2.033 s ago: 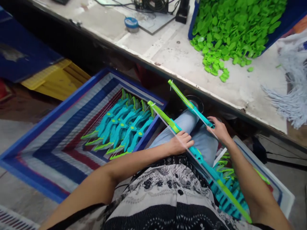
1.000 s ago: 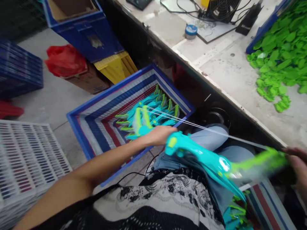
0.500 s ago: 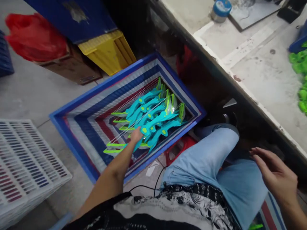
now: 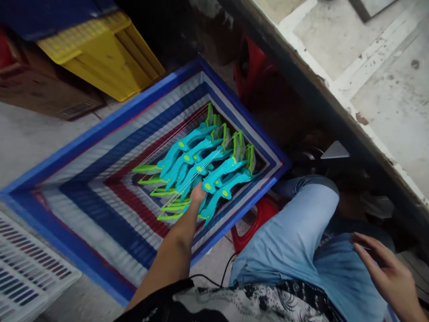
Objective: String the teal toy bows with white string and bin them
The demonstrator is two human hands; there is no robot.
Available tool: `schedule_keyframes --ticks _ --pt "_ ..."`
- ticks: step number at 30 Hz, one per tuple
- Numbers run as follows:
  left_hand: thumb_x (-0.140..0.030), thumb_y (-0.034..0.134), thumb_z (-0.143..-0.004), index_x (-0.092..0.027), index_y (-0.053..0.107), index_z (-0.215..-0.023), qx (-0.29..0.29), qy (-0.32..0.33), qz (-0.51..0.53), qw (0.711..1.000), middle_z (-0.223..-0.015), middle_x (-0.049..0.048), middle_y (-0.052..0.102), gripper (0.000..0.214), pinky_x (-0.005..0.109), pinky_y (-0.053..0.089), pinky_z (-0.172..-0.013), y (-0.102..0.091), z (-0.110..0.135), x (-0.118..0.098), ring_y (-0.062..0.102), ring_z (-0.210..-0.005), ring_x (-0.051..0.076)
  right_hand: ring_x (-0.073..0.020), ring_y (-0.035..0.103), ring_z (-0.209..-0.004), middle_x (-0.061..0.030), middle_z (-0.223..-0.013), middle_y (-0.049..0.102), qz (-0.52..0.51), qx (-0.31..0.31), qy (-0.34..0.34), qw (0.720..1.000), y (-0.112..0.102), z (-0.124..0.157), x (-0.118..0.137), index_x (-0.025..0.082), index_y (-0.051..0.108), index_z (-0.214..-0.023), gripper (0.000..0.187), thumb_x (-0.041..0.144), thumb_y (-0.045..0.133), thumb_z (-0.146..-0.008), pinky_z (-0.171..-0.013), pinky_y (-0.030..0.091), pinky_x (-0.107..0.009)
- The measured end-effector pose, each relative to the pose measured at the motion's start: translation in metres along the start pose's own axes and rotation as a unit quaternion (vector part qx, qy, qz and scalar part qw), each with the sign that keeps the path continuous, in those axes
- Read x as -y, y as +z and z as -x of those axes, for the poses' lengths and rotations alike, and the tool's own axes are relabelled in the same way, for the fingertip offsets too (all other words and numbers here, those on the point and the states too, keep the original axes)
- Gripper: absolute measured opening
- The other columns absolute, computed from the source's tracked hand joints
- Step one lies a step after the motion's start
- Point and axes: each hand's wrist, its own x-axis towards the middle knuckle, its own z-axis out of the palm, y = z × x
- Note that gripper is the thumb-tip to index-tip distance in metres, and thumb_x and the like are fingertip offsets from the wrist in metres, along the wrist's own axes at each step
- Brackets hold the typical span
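Note:
Several toy bows (image 4: 192, 154), turquoise with lime-green limbs and thin white strings, lie side by side in a deep crate (image 4: 100, 205) lined with striped blue, white and dark red sheeting. My left hand (image 4: 198, 192) reaches down among them, its fingers closed around the turquoise middle of one bow and partly hidden by it. On the other side, my right hand (image 4: 385, 268) hovers by my knee in jeans, fingers loosely apart and holding nothing I can see.
A worn white worktable (image 4: 385, 67) runs along the right. Beyond the crate stand a yellow bin (image 4: 107, 58) and a cardboard box (image 4: 47, 89). A white slotted basket (image 4: 30, 268) is at lower left. Red plastic stools (image 4: 251, 223) show near my legs.
The view has shifted, so the crate looks nearer and the worktable's items slide out of sight. My left hand stays among the bows, slightly deeper. My right hand stays by my knee.

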Motion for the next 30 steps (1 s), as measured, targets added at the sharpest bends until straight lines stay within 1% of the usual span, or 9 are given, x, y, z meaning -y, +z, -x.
schedule_keyframes --ticks 3,7,13,16,21,24,26,29,30 --pt "-0.031 0.058 -0.086 -0.012 0.057 -0.112 -0.008 0.017 0.015 1.000 -0.097 0.0107 0.070 0.032 0.030 0.050 -0.076 0.004 -0.002 0.001 0.065 -0.096 0.027 -0.0266 0.072 -0.083 -0.0046 -0.096 0.074 0.011 0.015 -0.008 1.000 -0.001 -0.003 0.000 0.026 0.069 -0.096 0.041 0.061 0.058 -0.078 -0.077 0.062 -0.039" --pt "-0.024 0.060 -0.082 -0.009 0.057 -0.118 -0.028 0.027 0.030 0.999 -0.114 0.0139 0.067 0.039 0.029 0.048 -0.089 0.008 -0.012 0.015 0.062 -0.110 0.027 -0.0281 0.072 -0.082 -0.0043 -0.097 0.074 0.026 0.022 -0.001 0.999 -0.005 -0.009 0.002 0.028 0.070 -0.095 0.041 0.062 0.059 -0.076 -0.079 0.062 -0.042" --pt "-0.024 0.053 -0.087 -0.006 0.051 -0.124 -0.064 -0.029 0.009 0.998 -0.123 0.0200 0.061 0.042 0.036 0.046 -0.093 -0.008 -0.054 0.042 0.058 -0.115 0.030 -0.0331 0.072 -0.081 -0.0014 -0.091 0.075 0.025 0.014 0.016 0.999 -0.006 -0.015 0.003 0.036 0.070 -0.089 0.030 0.060 0.061 -0.072 -0.078 0.062 -0.049" --pt "-0.024 0.056 -0.084 -0.006 0.049 -0.128 -0.059 -0.046 -0.006 0.997 -0.125 0.0198 0.060 0.048 0.037 0.045 -0.094 -0.013 -0.077 0.043 0.055 -0.118 0.032 -0.0343 0.072 -0.082 -0.0006 -0.091 0.075 0.020 0.017 0.019 0.999 -0.005 -0.014 0.000 0.038 0.070 -0.088 0.027 0.059 0.062 -0.072 -0.081 0.060 -0.053" --pt "-0.026 0.056 -0.083 -0.012 0.040 -0.141 -0.046 -0.097 -0.031 0.994 -0.128 0.0227 0.056 0.062 0.045 0.047 -0.091 -0.003 -0.098 0.036 0.055 -0.117 0.037 -0.0342 0.072 -0.081 -0.0011 -0.090 0.075 0.022 0.012 0.031 0.999 -0.005 -0.007 -0.009 0.038 0.071 -0.087 0.028 0.059 0.061 -0.072 -0.083 0.059 -0.053" --pt "-0.023 0.054 -0.084 -0.013 0.033 -0.146 -0.046 -0.103 -0.049 0.992 -0.133 0.0217 0.054 0.066 0.040 0.046 -0.096 -0.001 -0.100 0.033 0.055 -0.120 0.033 -0.0330 0.072 -0.082 -0.0026 -0.090 0.075 0.024 0.008 0.037 0.999 -0.005 -0.003 -0.017 0.035 0.071 -0.086 0.029 0.059 0.060 -0.072 -0.081 0.060 -0.049" --pt "-0.023 0.053 -0.083 -0.008 0.029 -0.147 -0.055 -0.098 -0.071 0.991 -0.138 0.0237 0.050 0.070 0.038 0.044 -0.099 -0.003 -0.093 0.028 0.052 -0.125 0.032 -0.0313 0.072 -0.081 -0.0045 -0.089 0.075 0.026 -0.007 0.040 0.999 -0.006 0.003 -0.023 0.032 0.071 -0.085 0.031 0.058 0.059 -0.073 -0.080 0.060 -0.046" --pt "-0.030 0.049 -0.083 0.001 0.027 -0.143 -0.076 -0.067 -0.123 0.987 -0.134 0.0279 0.052 0.071 0.040 0.047 -0.095 -0.004 -0.066 0.011 0.052 -0.125 0.036 -0.0273 0.071 -0.080 -0.0085 -0.091 0.074 0.030 -0.040 0.069 0.996 -0.009 0.022 -0.035 0.025 0.071 -0.087 0.034 0.054 0.057 -0.077 -0.077 0.059 -0.039" --pt "-0.033 0.046 -0.083 0.001 0.029 -0.142 -0.079 -0.040 -0.144 0.986 -0.130 0.0265 0.055 0.070 0.042 0.049 -0.092 -0.002 -0.053 0.004 0.054 -0.122 0.037 -0.0261 0.070 -0.082 -0.0099 -0.095 0.073 0.032 -0.055 0.092 0.994 -0.011 0.031 -0.041 0.022 0.071 -0.090 0.035 0.052 0.055 -0.078 -0.077 0.058 -0.037"
